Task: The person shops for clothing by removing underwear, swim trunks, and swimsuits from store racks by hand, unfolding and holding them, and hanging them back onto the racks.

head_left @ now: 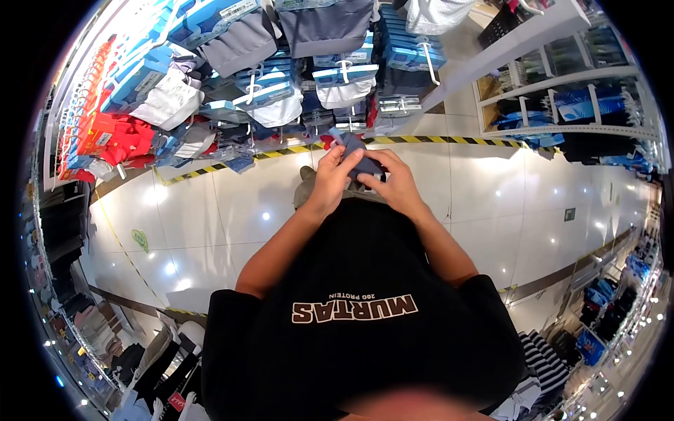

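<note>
Both hands hold a small folded dark grey cloth garment (pixel 366 165) in front of my body, above the floor. My left hand (pixel 332 174) grips its left side, with the thumb lying across the cloth. On the right, my right hand (pixel 394 181) has its fingers and thumb closed around the other edge. A light blue piece (pixel 335 132) and a bit of red (pixel 327 141) show at the garment's upper left; I cannot make out what they belong to. The garment's underside is hidden by the hands.
Ahead stands a rack with grey garments (pixel 326 31) on blue cards and white hooks (pixel 426 59). Red packs (pixel 116 137) hang at its left. Yellow-black tape (pixel 281 152) runs along the rack's base on the tiled floor (pixel 267 203). White shelving (pixel 562 137) stands at right.
</note>
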Demonstrator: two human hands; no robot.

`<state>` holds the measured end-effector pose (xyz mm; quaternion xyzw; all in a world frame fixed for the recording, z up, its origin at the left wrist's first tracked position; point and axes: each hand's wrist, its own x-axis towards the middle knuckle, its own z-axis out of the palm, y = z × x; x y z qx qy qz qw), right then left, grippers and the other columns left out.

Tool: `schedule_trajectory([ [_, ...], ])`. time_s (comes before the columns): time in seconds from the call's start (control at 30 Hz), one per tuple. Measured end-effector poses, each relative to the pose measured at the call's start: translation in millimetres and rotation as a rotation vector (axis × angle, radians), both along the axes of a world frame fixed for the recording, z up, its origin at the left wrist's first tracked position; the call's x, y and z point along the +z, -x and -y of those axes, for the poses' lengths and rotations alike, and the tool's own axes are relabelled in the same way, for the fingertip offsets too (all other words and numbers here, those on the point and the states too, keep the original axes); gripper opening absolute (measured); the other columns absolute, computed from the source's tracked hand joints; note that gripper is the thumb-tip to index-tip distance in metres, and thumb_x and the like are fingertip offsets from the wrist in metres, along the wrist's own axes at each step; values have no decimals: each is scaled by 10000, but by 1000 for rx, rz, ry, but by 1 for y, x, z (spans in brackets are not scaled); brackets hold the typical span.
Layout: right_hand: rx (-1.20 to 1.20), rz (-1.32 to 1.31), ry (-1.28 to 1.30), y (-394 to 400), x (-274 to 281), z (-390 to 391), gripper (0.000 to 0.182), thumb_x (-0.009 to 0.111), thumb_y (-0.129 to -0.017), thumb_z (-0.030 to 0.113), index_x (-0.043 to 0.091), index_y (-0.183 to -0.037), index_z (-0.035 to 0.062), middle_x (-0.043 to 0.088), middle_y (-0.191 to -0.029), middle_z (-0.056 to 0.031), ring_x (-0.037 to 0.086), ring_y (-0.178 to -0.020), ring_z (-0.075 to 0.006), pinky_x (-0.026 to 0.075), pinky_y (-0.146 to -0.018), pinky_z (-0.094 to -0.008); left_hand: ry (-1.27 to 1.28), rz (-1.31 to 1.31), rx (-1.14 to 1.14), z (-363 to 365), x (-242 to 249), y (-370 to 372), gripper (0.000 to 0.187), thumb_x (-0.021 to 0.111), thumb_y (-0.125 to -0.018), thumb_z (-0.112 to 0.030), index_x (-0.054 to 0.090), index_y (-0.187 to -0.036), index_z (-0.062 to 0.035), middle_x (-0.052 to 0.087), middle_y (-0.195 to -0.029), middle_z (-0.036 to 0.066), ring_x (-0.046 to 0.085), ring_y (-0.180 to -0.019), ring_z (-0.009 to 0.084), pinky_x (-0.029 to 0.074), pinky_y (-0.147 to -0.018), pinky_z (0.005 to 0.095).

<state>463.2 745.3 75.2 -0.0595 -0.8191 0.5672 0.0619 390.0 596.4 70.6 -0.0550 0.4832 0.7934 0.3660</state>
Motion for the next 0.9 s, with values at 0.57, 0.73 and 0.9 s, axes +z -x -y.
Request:
schedule_trajectory([
  [0.57, -108, 181, 425, 6, -17, 4, 402, 717, -872, 244, 608, -1111, -60, 668, -881, -73, 592, -787, -100, 481, -710, -255, -45, -27, -104, 13, -22, -2, 167, 559, -986, -138, 625, -1027, 10, 650, -879, 6, 586, -741, 34, 477, -666, 180],
  [0.73, -112, 124, 206, 4, -25, -2, 376, 704, -829, 150, 615, -1152, -22, 680, -918, -122, 607, -785, -134, 489, -717, -265, -1, -107, -68, 10, -34, -1, 178, 511, -1005, -151, 599, -1066, -8, 640, -932, 19, 594, -796, 57, 495, -722, 218],
  [0.9, -170, 152, 257, 6, -22, -9, 284, 602, -871, 45, 631, -1143, -32, 673, -943, -74, 608, -838, -117, 487, -757, -264, -27, -32, 54, 15, -29, -1, 193, 435, -1018, -145, 546, -1124, -29, 639, -1034, 58, 616, -904, 117, 493, -833, 303],
])
